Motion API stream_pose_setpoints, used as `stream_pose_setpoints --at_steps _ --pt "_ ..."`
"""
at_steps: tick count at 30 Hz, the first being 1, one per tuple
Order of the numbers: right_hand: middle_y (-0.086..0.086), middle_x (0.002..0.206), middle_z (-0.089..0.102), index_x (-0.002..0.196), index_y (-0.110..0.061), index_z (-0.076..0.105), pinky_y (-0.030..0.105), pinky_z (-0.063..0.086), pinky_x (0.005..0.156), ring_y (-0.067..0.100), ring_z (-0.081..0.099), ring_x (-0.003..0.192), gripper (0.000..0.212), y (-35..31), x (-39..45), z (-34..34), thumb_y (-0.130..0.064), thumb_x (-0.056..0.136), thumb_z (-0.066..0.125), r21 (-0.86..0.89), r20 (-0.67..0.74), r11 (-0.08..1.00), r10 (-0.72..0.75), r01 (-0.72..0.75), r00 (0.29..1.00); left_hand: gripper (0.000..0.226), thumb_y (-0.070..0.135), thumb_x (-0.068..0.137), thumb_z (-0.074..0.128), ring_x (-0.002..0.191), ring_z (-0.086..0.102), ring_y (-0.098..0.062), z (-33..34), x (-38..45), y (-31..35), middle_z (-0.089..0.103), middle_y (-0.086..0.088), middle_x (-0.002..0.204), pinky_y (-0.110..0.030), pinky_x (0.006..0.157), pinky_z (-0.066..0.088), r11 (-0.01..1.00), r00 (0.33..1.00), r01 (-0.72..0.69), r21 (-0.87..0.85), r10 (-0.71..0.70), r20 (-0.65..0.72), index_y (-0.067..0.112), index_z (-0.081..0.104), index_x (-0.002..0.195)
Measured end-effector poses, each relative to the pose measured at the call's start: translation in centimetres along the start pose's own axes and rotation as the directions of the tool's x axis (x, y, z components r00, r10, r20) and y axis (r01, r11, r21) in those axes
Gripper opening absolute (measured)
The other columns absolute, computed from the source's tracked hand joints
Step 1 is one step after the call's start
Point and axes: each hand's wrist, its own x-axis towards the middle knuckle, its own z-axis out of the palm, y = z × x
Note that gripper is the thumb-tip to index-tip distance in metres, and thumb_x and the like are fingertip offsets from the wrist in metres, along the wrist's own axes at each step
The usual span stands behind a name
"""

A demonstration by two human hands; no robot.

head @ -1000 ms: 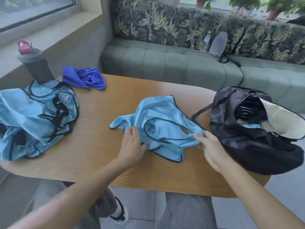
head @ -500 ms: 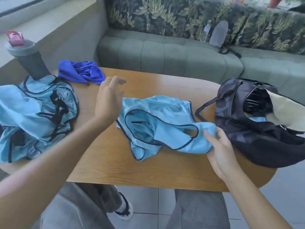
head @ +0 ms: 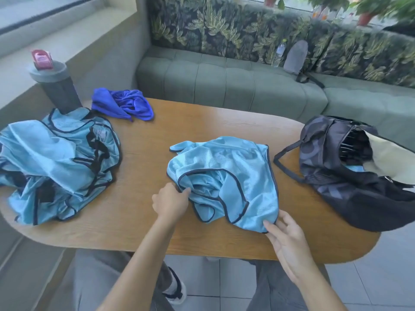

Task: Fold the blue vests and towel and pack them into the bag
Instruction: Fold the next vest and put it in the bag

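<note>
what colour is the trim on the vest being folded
Dark navy or black piping on the light blue vest, seen in the head view.

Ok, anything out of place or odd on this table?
Nothing damaged or spilled. The vest held by the left hand and right hand is rumpled, and the vest pile and towel lie unfolded.
</note>
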Motion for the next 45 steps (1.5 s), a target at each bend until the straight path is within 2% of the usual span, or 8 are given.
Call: stream_pose_setpoints --at_steps 6,10,16,24,31,33,37,45 --pt "0.016 0.119 0.073 0.124 0.000 0.061 0.039 0.056 0.097 0.030 0.068 0.115 0.040 -2.2 -0.3 0.9 -0.013 0.086 0.065 -0.039 0.013 0.999 -0.017 0.018 1.000 0.055 0.056 0.078 0.061 0.089 0.062 -0.023 -1.9 -2.1 1.3 0.068 -0.010 0.092 -0.043 0.083 0.052 0.900 0.981 -0.067 -0.430 0.137 0.136 0.005 0.061 0.099" --pt "0.015 0.127 0.069 0.130 -0.001 0.058 0.045 0.053 0.099 0.030 0.066 0.118 0.036 -7.2 0.3 1.2 -0.008 0.095 0.056 -0.005 0.085 0.996 -0.091 0.091 0.992 0.027 0.021 0.096 0.065 0.096 0.072 -0.035 -5.5 -3.5 3.2 0.076 -0.015 0.098 -0.050 0.088 0.056 0.809 0.935 -0.147 -0.569 0.302 0.188 -0.005 0.065 0.100" --pt "0.013 0.140 0.058 0.149 -0.007 0.042 0.039 0.047 0.106 0.025 0.058 0.128 0.049 -13.7 0.4 1.3 -0.009 0.100 0.045 0.267 0.174 0.928 -0.312 0.260 0.934 0.030 0.021 0.102 0.056 0.094 0.067 -0.028 -11.0 -6.0 6.3 0.070 -0.014 0.113 -0.039 0.085 0.059 0.386 0.865 -0.056 -0.921 0.479 0.148 0.000 0.058 0.124" --pt "0.017 0.123 0.070 0.131 -0.009 0.058 0.033 0.060 0.084 0.028 0.070 0.111 0.042 -9.4 0.0 1.5 -0.002 0.090 0.061 0.027 0.084 0.992 -0.122 0.120 0.989 0.043 0.027 0.100 0.064 0.075 0.076 -0.017 -10.8 -6.2 2.8 0.077 -0.001 0.073 -0.050 0.088 0.058 0.748 0.987 -0.065 -0.660 0.144 0.067 0.021 0.041 0.136" --pt "0.013 0.133 0.065 0.157 -0.016 0.033 0.036 0.057 0.090 0.023 0.069 0.114 0.083 -13.6 -1.3 1.3 -0.005 0.080 0.063 0.179 0.061 0.964 -0.210 0.196 0.976 0.032 0.020 0.104 0.056 0.068 0.066 -0.018 -15.2 -8.4 4.4 0.066 0.003 0.066 -0.038 0.070 0.051 0.617 0.924 -0.358 -0.701 0.345 -0.168 0.033 0.056 0.134" --pt "0.010 0.134 0.066 0.155 -0.025 0.038 0.037 0.054 0.096 0.024 0.066 0.120 0.073 -14.9 -1.9 1.6 -0.003 0.088 0.056 0.214 0.117 0.947 -0.267 0.238 0.957 0.031 0.020 0.107 0.051 0.076 0.061 -0.019 -16.1 -8.7 4.9 0.061 -0.007 0.079 -0.037 0.072 0.050 0.489 0.915 -0.323 -0.810 0.379 -0.136 0.033 0.060 0.133" --pt "0.017 0.128 0.068 0.147 -0.024 0.050 0.034 0.061 0.081 0.026 0.069 0.111 0.055 -14.5 -3.1 1.7 0.004 0.100 0.045 0.127 0.155 0.969 -0.231 0.213 0.960 0.033 0.021 0.102 0.049 0.074 0.051 -0.019 -16.0 -9.5 3.8 0.051 -0.007 0.089 -0.033 0.064 0.043 0.626 0.965 -0.250 -0.739 0.221 -0.139 0.034 0.062 0.130" --pt "0.021 0.129 0.067 0.131 -0.006 0.063 0.034 0.058 0.087 0.028 0.067 0.113 0.041 -10.9 -7.5 0.6 0.004 0.099 0.040 0.182 0.209 0.972 -0.186 0.148 0.960 0.030 0.016 0.102 0.058 0.098 0.072 -0.018 -14.8 -16.0 -0.3 0.075 -0.009 0.114 -0.035 0.089 0.057 0.503 0.942 -0.166 -0.848 0.335 0.014 0.027 0.069 0.127"
